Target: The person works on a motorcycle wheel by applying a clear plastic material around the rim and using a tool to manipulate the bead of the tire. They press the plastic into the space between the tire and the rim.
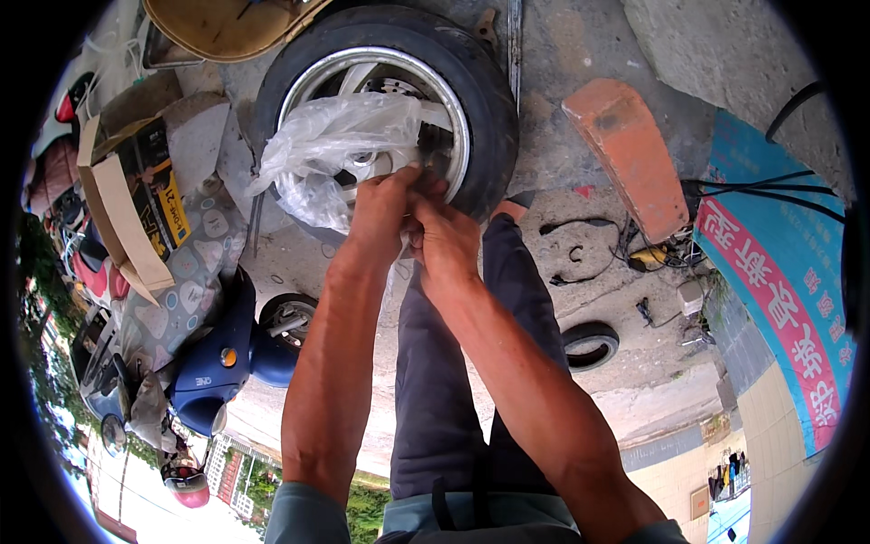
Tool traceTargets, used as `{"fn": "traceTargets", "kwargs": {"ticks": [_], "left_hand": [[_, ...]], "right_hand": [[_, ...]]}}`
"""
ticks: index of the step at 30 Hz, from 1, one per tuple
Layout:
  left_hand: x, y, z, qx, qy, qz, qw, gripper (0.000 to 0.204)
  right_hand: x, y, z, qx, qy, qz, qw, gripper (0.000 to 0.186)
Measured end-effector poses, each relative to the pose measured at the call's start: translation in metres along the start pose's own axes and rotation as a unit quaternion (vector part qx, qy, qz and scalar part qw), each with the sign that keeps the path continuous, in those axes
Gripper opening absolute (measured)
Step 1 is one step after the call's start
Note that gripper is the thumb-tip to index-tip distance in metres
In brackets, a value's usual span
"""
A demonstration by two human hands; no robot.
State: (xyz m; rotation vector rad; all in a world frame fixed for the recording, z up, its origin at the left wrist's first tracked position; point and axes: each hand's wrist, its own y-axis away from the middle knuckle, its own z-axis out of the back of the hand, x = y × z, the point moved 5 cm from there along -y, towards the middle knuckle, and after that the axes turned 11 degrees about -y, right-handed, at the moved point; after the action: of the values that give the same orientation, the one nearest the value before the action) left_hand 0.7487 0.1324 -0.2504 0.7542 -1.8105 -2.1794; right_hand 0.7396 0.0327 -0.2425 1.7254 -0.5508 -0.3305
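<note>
A crumpled clear plastic bag (335,150) spreads over the silver rim of a wheel with a black tyre (489,136), which lies on the ground in front of me. My left hand (390,201) is closed on the bag's gathered edge, over the near side of the wheel. Close against it, my right hand (444,234) has its fingers pinched together on the same plastic. A thin strip of plastic hangs below the hands. My fingers hide what lies between them, and the bag covers much of the hub and spokes.
A reddish brick-like block (625,154) stands right of the wheel, near black cables (625,245). An open cardboard box (136,199) and a blue scooter (208,363) are at left. A small loose tyre (591,346) lies behind my legs. A tan basin (227,27) sits at the far left.
</note>
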Motion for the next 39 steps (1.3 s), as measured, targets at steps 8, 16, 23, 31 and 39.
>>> {"fn": "traceTargets", "kwargs": {"ticks": [8, 16, 23, 31, 39], "left_hand": [[0.003, -0.005, 0.001, 0.014, 0.001, 0.001, 1.000, 0.029], [0.005, -0.008, -0.002, -0.035, -0.010, -0.018, 0.999, 0.025], [0.016, -0.012, -0.011, -0.066, -0.012, -0.078, 0.995, 0.022], [0.009, 0.002, -0.001, -0.117, -0.166, -0.136, 0.970, 0.019], [-0.111, 0.082, -0.091, -0.221, -0.458, -0.572, 0.644, 0.008]], "right_hand": [[0.006, -0.005, 0.004, 0.023, 0.018, -0.007, 1.000, 0.015], [0.027, 0.009, 0.006, 0.050, 0.116, 0.061, 0.990, 0.017], [0.063, 0.023, 0.033, 0.058, 0.274, 0.174, 0.944, 0.024], [0.127, 0.013, 0.041, 0.007, 0.380, 0.333, 0.863, 0.025], [0.147, -0.055, 0.038, -0.046, 0.418, 0.411, 0.809, 0.023]]}}
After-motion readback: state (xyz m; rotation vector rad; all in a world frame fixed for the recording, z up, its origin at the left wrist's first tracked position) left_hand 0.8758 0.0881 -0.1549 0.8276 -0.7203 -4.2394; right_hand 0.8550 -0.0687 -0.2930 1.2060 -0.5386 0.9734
